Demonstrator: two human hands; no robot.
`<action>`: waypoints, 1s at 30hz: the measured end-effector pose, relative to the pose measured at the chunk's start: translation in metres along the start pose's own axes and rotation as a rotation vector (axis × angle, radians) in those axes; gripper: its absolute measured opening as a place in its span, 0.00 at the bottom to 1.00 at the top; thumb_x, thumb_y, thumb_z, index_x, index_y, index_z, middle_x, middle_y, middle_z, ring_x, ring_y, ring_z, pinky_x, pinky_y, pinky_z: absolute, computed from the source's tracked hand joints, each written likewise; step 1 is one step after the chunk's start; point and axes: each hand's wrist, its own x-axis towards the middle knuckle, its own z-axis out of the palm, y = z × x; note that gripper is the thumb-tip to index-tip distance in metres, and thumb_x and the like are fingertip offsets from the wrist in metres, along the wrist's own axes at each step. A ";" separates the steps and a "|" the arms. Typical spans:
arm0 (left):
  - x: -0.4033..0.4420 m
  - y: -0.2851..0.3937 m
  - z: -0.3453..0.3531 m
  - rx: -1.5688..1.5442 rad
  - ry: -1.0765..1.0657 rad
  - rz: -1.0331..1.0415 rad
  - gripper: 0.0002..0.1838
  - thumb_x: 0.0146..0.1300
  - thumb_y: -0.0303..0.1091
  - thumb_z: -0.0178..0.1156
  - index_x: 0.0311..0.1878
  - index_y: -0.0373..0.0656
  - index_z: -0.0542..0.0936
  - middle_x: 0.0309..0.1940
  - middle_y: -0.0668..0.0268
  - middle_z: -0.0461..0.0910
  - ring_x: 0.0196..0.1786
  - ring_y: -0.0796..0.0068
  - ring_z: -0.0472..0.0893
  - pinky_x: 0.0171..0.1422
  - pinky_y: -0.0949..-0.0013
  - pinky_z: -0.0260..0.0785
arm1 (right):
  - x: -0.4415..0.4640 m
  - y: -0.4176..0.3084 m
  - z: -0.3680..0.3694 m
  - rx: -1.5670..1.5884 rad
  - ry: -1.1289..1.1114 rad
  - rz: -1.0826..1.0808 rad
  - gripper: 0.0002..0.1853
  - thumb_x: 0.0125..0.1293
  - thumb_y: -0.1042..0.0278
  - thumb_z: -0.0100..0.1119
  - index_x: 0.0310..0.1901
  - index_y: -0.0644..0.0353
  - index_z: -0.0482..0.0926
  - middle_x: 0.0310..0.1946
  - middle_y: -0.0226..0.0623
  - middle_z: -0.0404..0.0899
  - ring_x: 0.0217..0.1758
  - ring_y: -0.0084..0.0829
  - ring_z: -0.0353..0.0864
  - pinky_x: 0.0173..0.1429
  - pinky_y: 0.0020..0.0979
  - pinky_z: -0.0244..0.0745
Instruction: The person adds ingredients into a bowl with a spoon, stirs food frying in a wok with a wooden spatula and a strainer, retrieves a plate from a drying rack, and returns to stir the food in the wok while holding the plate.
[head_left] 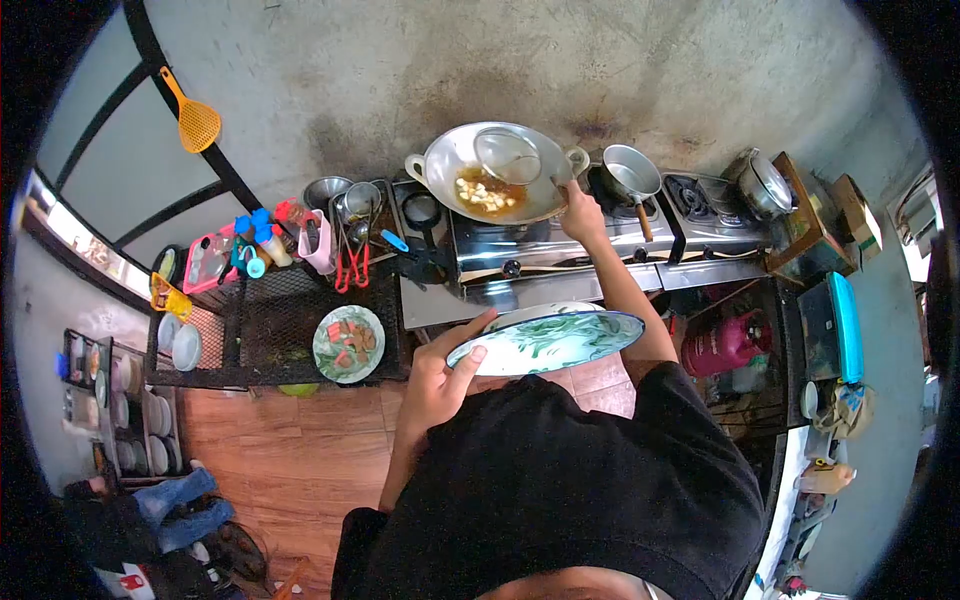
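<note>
My left hand grips the rim of a green-and-white enamel plate, held tilted in front of my chest with the thumb on its near face. My right hand is closed at the right rim of a large metal wok, apparently on the handle of a wire strainer; the fingers partly hide the grip. The strainer's round head is over the far side of the wok. Below it, pale pieces sit in brown oil. The wok stands on a steel gas stove.
Right of the wok are a saucepan and a lidded pot. A patterned plate with pink and brown pieces rests on the left rack, near red-handled tongs. A pink gas cylinder stands below right. Another person's legs show lower left.
</note>
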 end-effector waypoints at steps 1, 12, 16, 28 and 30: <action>0.000 0.000 -0.002 0.036 -0.006 0.032 0.18 0.68 0.33 0.53 0.59 0.35 0.75 0.46 0.52 0.82 0.46 0.69 0.81 0.51 0.70 0.71 | -0.003 0.000 -0.004 0.007 -0.001 0.051 0.23 0.53 0.75 0.54 0.52 0.54 0.65 0.39 0.57 0.79 0.45 0.60 0.77 0.48 0.55 0.71; 0.004 -0.013 -0.007 -0.024 0.011 0.039 0.19 0.67 0.33 0.54 0.59 0.36 0.75 0.46 0.53 0.82 0.46 0.70 0.81 0.51 0.70 0.70 | -0.006 0.001 0.010 0.337 -0.071 0.194 0.22 0.57 0.71 0.52 0.55 0.58 0.68 0.47 0.59 0.77 0.53 0.57 0.74 0.54 0.46 0.70; 0.005 -0.011 -0.007 -0.005 -0.024 0.049 0.19 0.67 0.33 0.54 0.59 0.36 0.75 0.46 0.53 0.81 0.46 0.70 0.81 0.51 0.70 0.70 | -0.012 -0.001 0.005 0.314 -0.057 0.089 0.22 0.55 0.72 0.51 0.54 0.58 0.69 0.46 0.59 0.77 0.53 0.57 0.74 0.54 0.45 0.70; 0.000 -0.011 -0.014 0.026 0.021 0.033 0.19 0.67 0.32 0.53 0.59 0.36 0.75 0.45 0.53 0.82 0.45 0.70 0.81 0.50 0.70 0.71 | -0.001 0.015 0.034 0.316 0.026 0.086 0.20 0.55 0.73 0.52 0.51 0.57 0.66 0.42 0.57 0.79 0.47 0.60 0.77 0.48 0.54 0.70; 0.000 -0.009 -0.015 0.038 0.024 0.026 0.19 0.68 0.32 0.53 0.59 0.36 0.75 0.45 0.53 0.82 0.45 0.70 0.81 0.50 0.70 0.71 | -0.004 0.015 0.031 0.333 0.034 0.062 0.20 0.55 0.73 0.51 0.52 0.57 0.66 0.43 0.56 0.79 0.48 0.60 0.76 0.49 0.53 0.70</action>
